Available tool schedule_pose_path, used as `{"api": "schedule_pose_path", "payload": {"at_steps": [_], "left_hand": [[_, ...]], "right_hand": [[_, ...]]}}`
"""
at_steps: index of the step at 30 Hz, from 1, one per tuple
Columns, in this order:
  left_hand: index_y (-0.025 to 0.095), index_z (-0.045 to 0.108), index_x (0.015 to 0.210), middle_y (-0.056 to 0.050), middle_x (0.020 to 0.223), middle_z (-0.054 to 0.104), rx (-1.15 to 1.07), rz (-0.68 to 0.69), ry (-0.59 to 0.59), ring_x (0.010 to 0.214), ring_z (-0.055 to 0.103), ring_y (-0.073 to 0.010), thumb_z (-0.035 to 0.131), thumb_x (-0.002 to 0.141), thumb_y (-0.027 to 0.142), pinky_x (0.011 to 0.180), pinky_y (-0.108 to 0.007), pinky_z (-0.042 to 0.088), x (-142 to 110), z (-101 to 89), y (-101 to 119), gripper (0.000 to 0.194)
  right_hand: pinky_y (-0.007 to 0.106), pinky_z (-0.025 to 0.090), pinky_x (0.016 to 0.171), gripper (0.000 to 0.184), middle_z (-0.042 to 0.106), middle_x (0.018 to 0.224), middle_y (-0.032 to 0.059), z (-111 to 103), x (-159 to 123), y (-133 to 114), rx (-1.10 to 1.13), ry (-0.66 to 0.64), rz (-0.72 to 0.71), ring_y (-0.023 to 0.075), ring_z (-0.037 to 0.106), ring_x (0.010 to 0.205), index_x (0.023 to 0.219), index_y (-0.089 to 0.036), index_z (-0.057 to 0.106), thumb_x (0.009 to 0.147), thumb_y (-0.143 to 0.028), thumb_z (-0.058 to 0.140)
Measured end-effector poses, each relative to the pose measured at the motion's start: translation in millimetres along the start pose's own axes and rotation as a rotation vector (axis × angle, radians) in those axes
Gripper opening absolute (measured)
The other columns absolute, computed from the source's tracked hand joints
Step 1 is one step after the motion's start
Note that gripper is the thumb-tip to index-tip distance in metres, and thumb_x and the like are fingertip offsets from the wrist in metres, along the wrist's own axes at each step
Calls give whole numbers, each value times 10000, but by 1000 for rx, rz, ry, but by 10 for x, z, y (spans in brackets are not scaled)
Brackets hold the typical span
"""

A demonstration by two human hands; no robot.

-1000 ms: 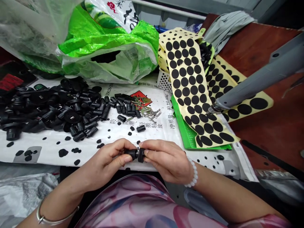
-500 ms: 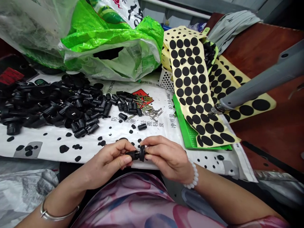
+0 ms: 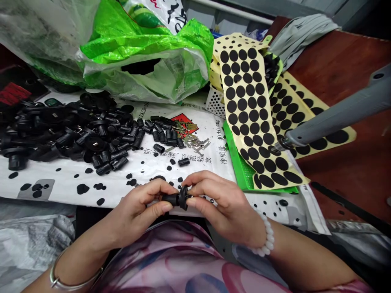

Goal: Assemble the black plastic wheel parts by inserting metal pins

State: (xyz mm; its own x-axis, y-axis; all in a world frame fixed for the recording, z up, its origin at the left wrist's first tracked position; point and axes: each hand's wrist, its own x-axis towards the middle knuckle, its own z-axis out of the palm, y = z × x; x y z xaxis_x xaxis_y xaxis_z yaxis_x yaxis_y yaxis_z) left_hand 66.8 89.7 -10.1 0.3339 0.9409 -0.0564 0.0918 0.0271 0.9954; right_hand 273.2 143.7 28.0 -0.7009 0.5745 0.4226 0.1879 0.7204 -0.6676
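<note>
Both hands are clenched around a small black plastic fitting (image 3: 177,199), which they hold in the air just above the near edge of the bench. The left hand (image 3: 139,213) pinches its short barrel between thumb and fingers, while the right hand (image 3: 221,203) grips the flanged end. The fingers hide much of the fitting, so it is hard to say whether it is one piece or two.

A white printed sack (image 3: 195,175) covers the left part of the bench, scattered with small black dots. A heap of black plastic parts (image 3: 61,134) lies toward its left edge, and loose black barrels (image 3: 165,138) and small metal clips (image 3: 195,143) lie nearer the middle.

Toward the right, a long strip of black adhesive dots on cream backing (image 3: 253,110) drapes over a green plastic tray (image 3: 241,171). A second strip (image 3: 293,108) lies on the bare wood of the bench (image 3: 351,69), with the tip of a grey tool (image 3: 336,110) just above it. A green-and-clear plastic bag (image 3: 146,53) sits at the far edge.
</note>
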Motion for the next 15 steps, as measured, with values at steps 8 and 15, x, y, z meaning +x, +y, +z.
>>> {"api": "schedule_pose_path", "payload": {"at_steps": [8,15], "left_hand": [[161,585,938,-12,718,629,-504,-42,-4,603,538,-76,612,841,298,564,-163,426,68,33,-112,170],[164,577,949,-7,708,630,-509,-66,-8,575,532,-64,607,847,322,540,-153,421,93,13,-136,191]], "right_hand": [[280,525,824,87,630,1001,142,105,0,71,65,82,-116,167,607,952,904,-112,590,878,-77,514],[280,538,832,273,626,1040,131,76,4,106,-54,35,-160,181,614,957,1173,-96,522,921,-201,507]]}}
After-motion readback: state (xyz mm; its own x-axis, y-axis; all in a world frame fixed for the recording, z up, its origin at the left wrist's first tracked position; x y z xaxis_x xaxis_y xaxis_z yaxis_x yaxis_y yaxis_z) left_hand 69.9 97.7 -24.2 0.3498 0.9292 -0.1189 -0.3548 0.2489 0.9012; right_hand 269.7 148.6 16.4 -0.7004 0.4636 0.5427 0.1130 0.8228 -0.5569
